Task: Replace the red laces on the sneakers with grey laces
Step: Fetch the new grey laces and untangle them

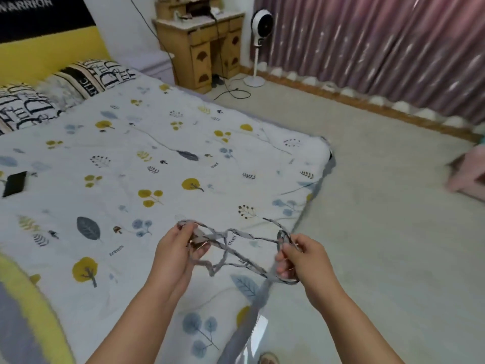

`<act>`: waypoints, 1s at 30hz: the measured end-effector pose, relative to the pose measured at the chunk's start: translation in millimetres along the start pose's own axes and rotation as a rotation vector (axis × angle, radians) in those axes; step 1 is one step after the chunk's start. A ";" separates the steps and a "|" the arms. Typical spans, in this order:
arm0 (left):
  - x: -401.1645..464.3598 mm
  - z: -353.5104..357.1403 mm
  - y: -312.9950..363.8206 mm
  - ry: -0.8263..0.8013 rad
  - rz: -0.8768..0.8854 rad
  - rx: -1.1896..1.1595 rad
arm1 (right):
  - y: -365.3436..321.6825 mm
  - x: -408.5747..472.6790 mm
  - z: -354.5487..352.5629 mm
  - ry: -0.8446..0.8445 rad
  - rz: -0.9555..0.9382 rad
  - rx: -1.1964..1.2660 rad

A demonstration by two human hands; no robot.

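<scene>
Left hand (pixel 181 248): pinching one end of the tangle.
Right hand (pixel 301 258): fingers curled round the other end.
Grey laces (pixel 231 248): stretched between both hands, above the bed (pixel 131 166) corner.

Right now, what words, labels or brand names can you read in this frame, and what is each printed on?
"WARRIOR": white capitals on the black banner on the wall above the bed.
"trees": small grey print on the bedsheet, repeated near the grey laces.
Large black lettering on the pillows: decorative type, too broken up and blurred to read as words.
Nothing readable on the white fan or the dark phone.
</scene>
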State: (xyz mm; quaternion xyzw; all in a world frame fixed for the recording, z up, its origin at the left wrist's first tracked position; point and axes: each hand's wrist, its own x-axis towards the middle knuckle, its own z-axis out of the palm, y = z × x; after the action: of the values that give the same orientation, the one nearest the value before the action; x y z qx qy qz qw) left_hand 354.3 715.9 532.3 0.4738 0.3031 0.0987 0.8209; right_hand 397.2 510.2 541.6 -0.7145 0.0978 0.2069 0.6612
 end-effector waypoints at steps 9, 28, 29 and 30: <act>14.2 99.5 -7.6 -0.104 0.027 0.113 | -4.2 7.0 -129.3 0.295 -0.022 0.045; 49.0 400.4 -104.5 -0.599 -0.378 -0.039 | -15.6 19.9 -403.8 0.817 -0.042 0.427; 48.5 415.8 -107.8 -0.665 -0.370 0.003 | -14.8 20.6 -411.9 0.840 -0.043 0.468; 48.3 431.5 -111.9 -0.729 -0.344 0.057 | -14.4 21.8 -419.7 0.865 -0.045 0.498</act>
State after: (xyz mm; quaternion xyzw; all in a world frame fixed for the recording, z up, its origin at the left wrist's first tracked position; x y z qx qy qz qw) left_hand 633.9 368.2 577.5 0.4425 0.0697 -0.2231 0.8658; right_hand 492.4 101.1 562.2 -0.5570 0.3944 -0.1524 0.7149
